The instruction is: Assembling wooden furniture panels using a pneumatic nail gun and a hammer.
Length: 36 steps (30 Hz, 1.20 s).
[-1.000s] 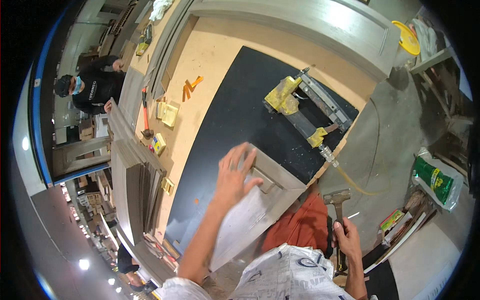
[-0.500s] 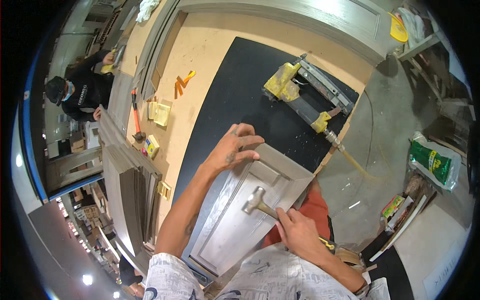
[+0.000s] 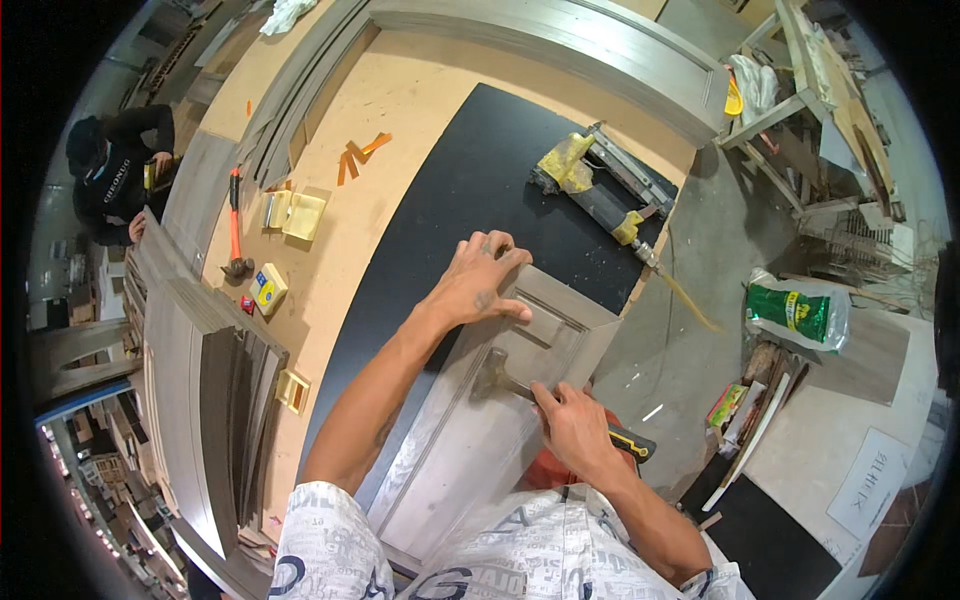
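A grey wood-grain cabinet door panel with a raised frame lies slanted between my body and the workbench. My left hand grips its far upper corner, fingers over the edge and thumb on the face. My right hand is closed round the handle of a hammer. The metal head is over the panel's face; whether it touches cannot be told. The black-and-yellow handle end sticks out behind my right hand. Beyond the panel, a yellow pneumatic nail gun rests on a black mat.
On the tan workbench lie an orange-handled hammer, orange strips and small yellow boxes. Stacked grey panels stand at left, near a person in black. An air hose hangs off the right edge.
The view has shifted and turned slightly. The hammer head has moved a little toward the left on the panel. The left hand keeps its hold on the corner. The co-worker's raised arm has come down.
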Motion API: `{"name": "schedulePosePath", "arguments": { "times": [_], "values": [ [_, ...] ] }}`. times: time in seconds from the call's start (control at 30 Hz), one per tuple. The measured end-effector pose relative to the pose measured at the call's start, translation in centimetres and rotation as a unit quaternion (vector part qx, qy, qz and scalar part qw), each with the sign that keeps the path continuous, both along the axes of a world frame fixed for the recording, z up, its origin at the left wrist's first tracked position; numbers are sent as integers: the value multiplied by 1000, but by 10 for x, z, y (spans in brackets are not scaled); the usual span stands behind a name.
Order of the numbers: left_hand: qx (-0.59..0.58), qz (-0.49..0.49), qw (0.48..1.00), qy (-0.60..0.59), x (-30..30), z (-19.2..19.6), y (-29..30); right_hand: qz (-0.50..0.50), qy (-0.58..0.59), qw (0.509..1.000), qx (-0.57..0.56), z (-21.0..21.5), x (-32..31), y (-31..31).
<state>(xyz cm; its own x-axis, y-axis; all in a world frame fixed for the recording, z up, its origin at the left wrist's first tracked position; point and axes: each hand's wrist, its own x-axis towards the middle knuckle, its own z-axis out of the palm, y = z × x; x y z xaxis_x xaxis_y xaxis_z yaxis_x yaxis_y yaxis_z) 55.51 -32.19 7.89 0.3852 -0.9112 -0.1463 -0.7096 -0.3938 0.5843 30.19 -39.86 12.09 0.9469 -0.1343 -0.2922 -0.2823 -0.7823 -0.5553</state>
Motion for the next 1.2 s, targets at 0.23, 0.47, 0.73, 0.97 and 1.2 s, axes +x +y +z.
{"name": "schedulePosePath", "arguments": {
  "times": [0.23, 0.47, 0.73, 0.97, 1.2],
  "values": [
    [2, -19, 1000, 7, 1, -4, -3, -46, 15, 999, -23, 3, 4, 4],
    [19, -10, 1000, 12, 0, -3, -3, 37, -19, 999, -35, -10, 6, -17],
    [15, -14, 1000, -5, 2, 0, -4, 65, 1, 996, -61, -3, 9, -19],
    [29, -22, 999, -8, 4, -3, -5, 114, 15, 992, -47, -2, 7, -25],
    [13, -59, 994, -89, 0, 4, -14, 62, -72, 993, -73, -13, -7, -22]
  ]
}}
